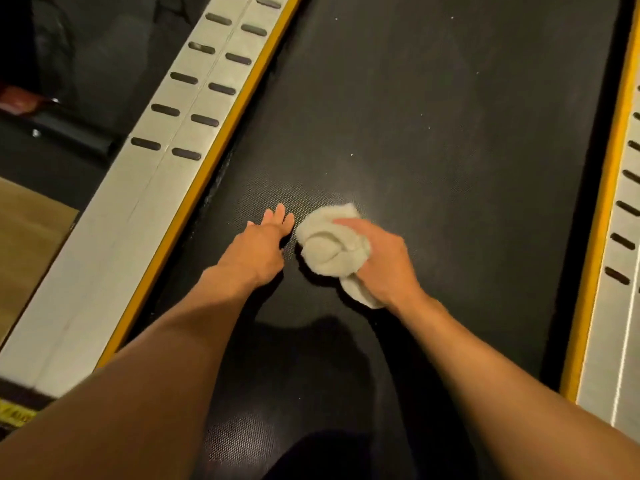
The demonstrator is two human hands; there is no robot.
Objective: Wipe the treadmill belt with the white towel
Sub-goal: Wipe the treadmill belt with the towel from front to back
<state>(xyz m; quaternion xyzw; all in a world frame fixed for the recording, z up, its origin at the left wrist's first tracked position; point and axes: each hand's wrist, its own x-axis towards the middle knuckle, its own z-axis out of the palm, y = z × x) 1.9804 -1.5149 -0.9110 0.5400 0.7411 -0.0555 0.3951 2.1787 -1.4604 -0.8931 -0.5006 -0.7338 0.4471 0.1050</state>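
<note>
Treadmill belt [450, 133], black and finely textured, runs from near to far between two yellow edge strips, the left one [221, 140] slanting away and the right one [602, 209] close to the right border of the view. Outside each strip lies a pale side rail with dark oval tread pads, on the left [162, 168] and on the right [623, 306]. Most of the belt far of the hands and out to the right strip is open, marked only by scattered pale specks.

The white towel [329, 244] sits bunched on the belt near its middle, with the right hand [384, 261] over it, grip clamped on the cloth and a tail hanging out beside the wrist. The left hand [259, 244] is just left of the towel, fingers straight and grip apart, low over the belt; contact cannot be told. Left of the left rail the dim floor shows a brown flat sheet [31, 244].
</note>
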